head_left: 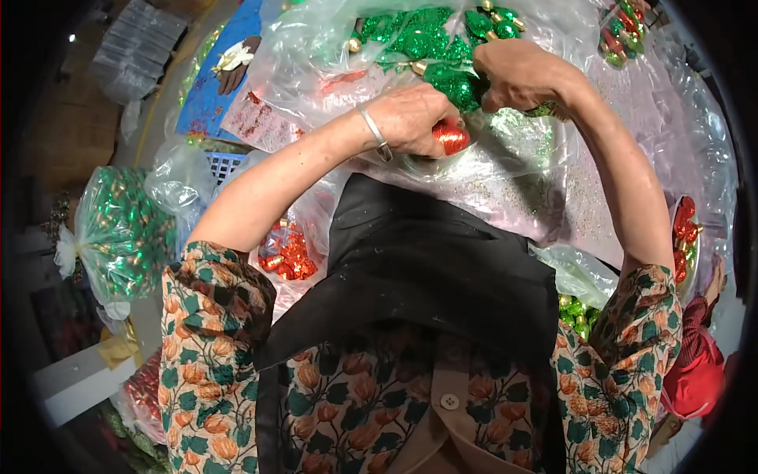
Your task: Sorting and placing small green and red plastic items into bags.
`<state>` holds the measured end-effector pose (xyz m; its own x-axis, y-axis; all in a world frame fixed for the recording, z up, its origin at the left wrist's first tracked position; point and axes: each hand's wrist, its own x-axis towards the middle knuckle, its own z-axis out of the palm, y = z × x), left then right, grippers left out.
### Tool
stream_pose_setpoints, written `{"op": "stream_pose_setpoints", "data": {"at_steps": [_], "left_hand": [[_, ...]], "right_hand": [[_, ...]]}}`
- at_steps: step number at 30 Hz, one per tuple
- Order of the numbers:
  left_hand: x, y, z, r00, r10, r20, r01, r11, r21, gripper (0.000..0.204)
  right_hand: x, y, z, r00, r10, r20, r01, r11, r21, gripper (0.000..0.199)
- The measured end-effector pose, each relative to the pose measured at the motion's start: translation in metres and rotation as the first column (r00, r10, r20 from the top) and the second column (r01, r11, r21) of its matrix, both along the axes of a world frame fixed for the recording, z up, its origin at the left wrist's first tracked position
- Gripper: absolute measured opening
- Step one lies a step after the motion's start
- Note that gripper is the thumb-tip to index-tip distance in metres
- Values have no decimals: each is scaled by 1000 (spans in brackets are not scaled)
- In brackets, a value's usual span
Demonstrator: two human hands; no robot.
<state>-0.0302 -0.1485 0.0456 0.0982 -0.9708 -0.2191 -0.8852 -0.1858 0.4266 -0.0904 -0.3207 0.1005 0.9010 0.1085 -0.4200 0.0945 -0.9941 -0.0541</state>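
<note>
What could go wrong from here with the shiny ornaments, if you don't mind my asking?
The red ornament in the left hand might slip, since its surface looks smooth. It could also get mixed in with the green ornaments just beyond. And the loose glitter scattered over the pale work surface may stick to whatever is set down there.

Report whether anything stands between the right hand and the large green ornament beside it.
Nothing visible does: the right hand is right beside the green ornament, with no object showing between them. Clear plastic spreads nearby, but none is seen separating them. Whether the fingertips touch the ornament is hidden.
</note>
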Motion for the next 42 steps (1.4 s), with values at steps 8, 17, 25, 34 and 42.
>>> {"op": "stream_pose_setpoints", "data": {"at_steps": [8, 17, 25, 34, 42], "left_hand": [[15, 6, -27, 952, -188, -241, 217, 971, 100, 45], [-17, 24, -29, 973, -231, 17, 224, 957, 185, 44], [-15, 13, -39, 981, -166, -101, 176, 979, 106, 37], [-20, 14, -47, 981, -160, 114, 162, 987, -14, 24], [-22, 20, -51, 982, -146, 122, 157, 983, -93, 26]], "right_hand": [[-16, 22, -30, 815, 379, 439, -263, 916, -304, 6], [-1, 55, -16, 881, 462, 103, -391, 833, -390, 8], [6, 85, -51, 915, 335, -224, -402, 779, -482, 13], [18, 71, -34, 859, 253, -444, -364, 914, -182, 16], [22, 51, -50, 808, 420, -413, -304, 898, 318, 19]]}}
